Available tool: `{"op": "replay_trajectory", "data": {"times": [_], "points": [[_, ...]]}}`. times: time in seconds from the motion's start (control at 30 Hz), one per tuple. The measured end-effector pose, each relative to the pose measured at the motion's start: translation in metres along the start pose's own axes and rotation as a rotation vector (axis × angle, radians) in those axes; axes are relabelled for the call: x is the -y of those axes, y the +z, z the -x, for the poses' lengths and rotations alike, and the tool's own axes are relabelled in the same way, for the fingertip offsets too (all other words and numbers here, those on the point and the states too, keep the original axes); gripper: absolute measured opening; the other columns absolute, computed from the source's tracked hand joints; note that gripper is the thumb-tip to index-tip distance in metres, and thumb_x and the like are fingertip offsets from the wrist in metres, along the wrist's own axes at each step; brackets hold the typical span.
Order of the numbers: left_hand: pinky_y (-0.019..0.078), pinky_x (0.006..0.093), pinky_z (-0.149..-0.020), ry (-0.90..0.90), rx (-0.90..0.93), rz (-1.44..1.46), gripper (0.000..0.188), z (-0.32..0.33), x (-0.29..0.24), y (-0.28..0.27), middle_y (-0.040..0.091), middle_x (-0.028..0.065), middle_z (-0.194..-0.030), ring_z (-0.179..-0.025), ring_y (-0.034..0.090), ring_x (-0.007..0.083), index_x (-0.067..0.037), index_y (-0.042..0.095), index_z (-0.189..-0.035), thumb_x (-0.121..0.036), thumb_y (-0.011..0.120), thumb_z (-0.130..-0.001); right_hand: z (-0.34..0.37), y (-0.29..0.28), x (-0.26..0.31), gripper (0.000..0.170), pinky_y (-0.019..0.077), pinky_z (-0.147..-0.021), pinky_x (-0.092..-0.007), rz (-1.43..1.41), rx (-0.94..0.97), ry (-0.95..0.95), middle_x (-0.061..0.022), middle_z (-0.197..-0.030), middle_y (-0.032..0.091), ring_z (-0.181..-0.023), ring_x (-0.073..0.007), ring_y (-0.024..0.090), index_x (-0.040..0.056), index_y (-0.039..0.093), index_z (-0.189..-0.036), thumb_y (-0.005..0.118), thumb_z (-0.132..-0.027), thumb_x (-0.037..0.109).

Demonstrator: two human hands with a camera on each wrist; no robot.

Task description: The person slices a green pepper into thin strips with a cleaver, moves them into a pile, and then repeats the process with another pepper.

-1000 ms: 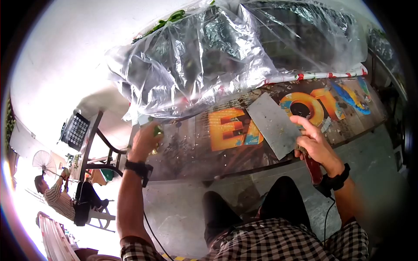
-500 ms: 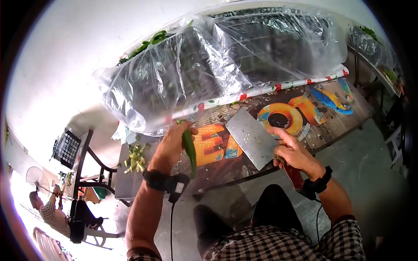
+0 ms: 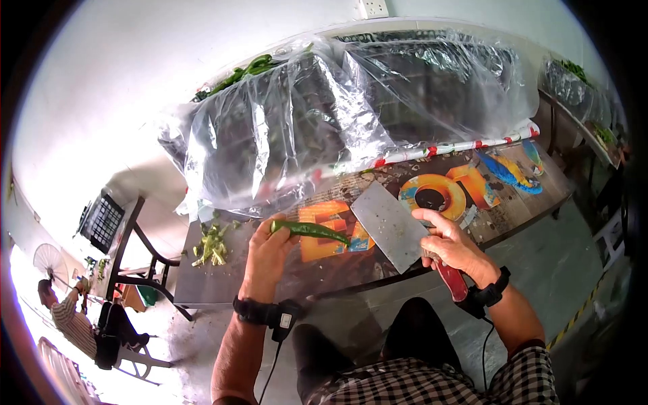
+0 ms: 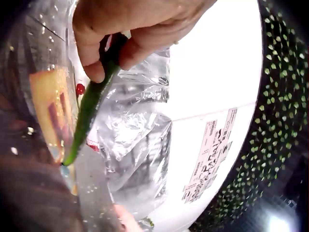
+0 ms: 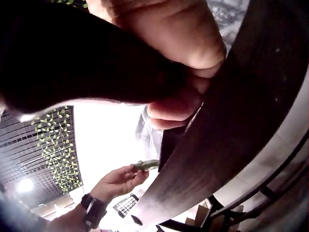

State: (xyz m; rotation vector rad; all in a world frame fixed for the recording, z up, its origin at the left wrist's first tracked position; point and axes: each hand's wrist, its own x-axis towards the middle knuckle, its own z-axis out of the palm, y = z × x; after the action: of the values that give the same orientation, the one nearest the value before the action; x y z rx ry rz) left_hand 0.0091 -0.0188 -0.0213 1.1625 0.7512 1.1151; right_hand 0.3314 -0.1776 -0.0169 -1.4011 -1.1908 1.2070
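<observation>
My left hand pinches a long green chili pepper near one end, between thumb and fingers. The pepper's thin, curved tip points right, towards the cleaver. In the left wrist view the chili pepper slants down from the fingertips. My right hand grips the cleaver by its red handle, forefinger stretched along the top. Its broad grey blade, dotted with small seeds, lies over the painted tabletop. From the right wrist, the dark blade appears close up, with my left hand beyond it.
Clear plastic sheeting covers a long heap at the back of the table, with green peppers showing at its far edge. Cut green pieces lie at the left. Another person sits far left.
My left hand was low at the table's left with something green, then held the pepper pointing down. Now the pepper points right towards the cleaver. The right hand keeps its grip.
</observation>
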Motion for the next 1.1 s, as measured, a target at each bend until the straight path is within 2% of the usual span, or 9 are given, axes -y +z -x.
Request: {"op": "replay_trajectory", "data": {"times": [0.07, 0.2, 0.23, 0.4, 0.43, 0.53, 0.67, 0.9, 1.1], "points": [[0.0535, 0.0326, -0.086, 0.017, -0.041, -0.246, 0.031, 0.001, 0.011, -0.012, 0.064, 0.0107, -0.112, -0.096, 0.064, 0.0198, 0.001, 0.055, -0.124, 0.0, 0.057, -0.093, 0.008, 0.003, 0.011, 0.062, 0.0498, -0.055, -0.0266, 0.103, -0.047, -0.049, -0.0072, -0.084, 0.062, -0.063, -0.0117, 0.061, 0.008, 0.035, -0.147, 0.053, -0.088, 0.004], [0.0503, 0.0247, -0.078, 0.235, -0.057, -0.633, 0.028, 0.014, 0.02, -0.02, 0.067, 0.0046, -0.095, -0.084, 0.062, 0.0106, 0.002, 0.061, -0.111, 0.002, 0.064, -0.083, 0.017, 0.007, 0.041, 0.055, 0.0504, -0.06, -0.0268, 0.292, -0.019, -0.356, -0.0069, -0.087, 0.063, -0.064, -0.0095, 0.059, 0.0041, 0.04, -0.144, 0.053, -0.09, 0.002], [0.0497, 0.0246, -0.077, 0.225, -0.064, -0.737, 0.026, 0.017, 0.02, -0.021, 0.067, 0.0038, -0.092, -0.083, 0.061, 0.0097, 0.001, 0.063, -0.108, 0.002, 0.065, -0.082, 0.016, 0.005, 0.049, 0.056, 0.0527, -0.063, -0.0279, 0.366, -0.017, -0.406, -0.0108, -0.114, 0.066, -0.066, -0.0118, 0.06, 0.0036, 0.041, -0.144, 0.053, -0.089, -0.003], [0.0485, 0.0262, -0.074, 0.235, -0.067, -0.968, 0.019, 0.029, 0.017, -0.037, 0.067, 0.0023, -0.083, -0.078, 0.059, 0.0095, -0.002, 0.067, -0.097, 0.001, 0.068, -0.078, -0.003, 0.005, 0.077, 0.044, 0.0501, -0.065, -0.0356, 0.718, -0.018, -0.598, -0.0162, -0.085, 0.065, -0.068, -0.0234, 0.064, 0.0044, 0.054, -0.13, 0.057, -0.087, 0.0], [0.0498, 0.0293, -0.073, 0.289, -0.054, -1.033, 0.023, 0.029, 0.016, -0.043, 0.066, 0.0064, -0.087, -0.076, 0.061, 0.0159, -0.004, 0.068, -0.099, 0.0, 0.069, -0.076, -0.009, 0.008, 0.078, 0.042, 0.0499, -0.066, -0.0371, 0.775, -0.023, -0.671, -0.017, -0.081, 0.065, -0.068, -0.0268, 0.064, 0.0046, 0.056, -0.128, 0.057, -0.087, 0.001], [0.0512, 0.0342, -0.072, 0.594, -0.008, -1.216, 0.027, 0.028, 0.012, -0.047, 0.065, 0.01, -0.092, -0.078, 0.061, 0.0238, -0.006, 0.069, -0.1, -0.001, 0.07, -0.073, -0.023, 0.018, 0.079, 0.038, 0.0495, -0.069, -0.0402, 0.854, -0.001, -0.503, -0.0181, -0.078, 0.064, -0.071, -0.035, 0.063, 0.005, 0.057, -0.125, 0.057, -0.087, 0.002], [0.0514, 0.0375, -0.074, 0.551, -0.14, -1.155, 0.019, 0.031, 0.017, -0.031, 0.062, 0.0111, -0.093, -0.083, 0.062, 0.0297, -0.004, 0.066, -0.091, 0.001, 0.068, -0.073, -0.037, 0.031, 0.067, 0.036, 0.0494, -0.068, -0.0408, 0.89, 0.024, -0.458, -0.0203, -0.083, 0.065, -0.075, -0.0365, 0.064, 0.0059, 0.058, -0.125, 0.055, -0.089, 0.007], [0.0504, 0.0411, -0.08, 0.762, -0.221, -1.182, 0.018, 0.047, 0.035, -0.023, 0.059, 0.0106, -0.098, -0.09, 0.059, 0.0328, -0.002, 0.066, -0.095, 0.001, 0.065, -0.077, -0.041, 0.052, 0.074, 0.037, 0.0483, -0.062, -0.0346, 0.599, 0.042, -0.288, -0.017, -0.073, 0.062, -0.063, -0.0227, 0.062, 0.0028, 0.058, -0.125, 0.053, -0.088, 0.006], [0.0505, 0.0403, -0.086, 0.741, -0.18, -1.255, 0.022, 0.058, 0.041, -0.013, 0.06, 0.0132, -0.109, -0.099, 0.059, 0.0332, 0.001, 0.066, -0.102, 0.0, 0.065, -0.079, -0.053, 0.066, 0.075, 0.035, 0.0497, -0.064, -0.0388, 0.737, 0.133, -0.403, -0.0229, -0.079, 0.064, -0.066, -0.0316, 0.065, 0.0023, 0.06, -0.122, 0.052, -0.088, 0.007]]}}
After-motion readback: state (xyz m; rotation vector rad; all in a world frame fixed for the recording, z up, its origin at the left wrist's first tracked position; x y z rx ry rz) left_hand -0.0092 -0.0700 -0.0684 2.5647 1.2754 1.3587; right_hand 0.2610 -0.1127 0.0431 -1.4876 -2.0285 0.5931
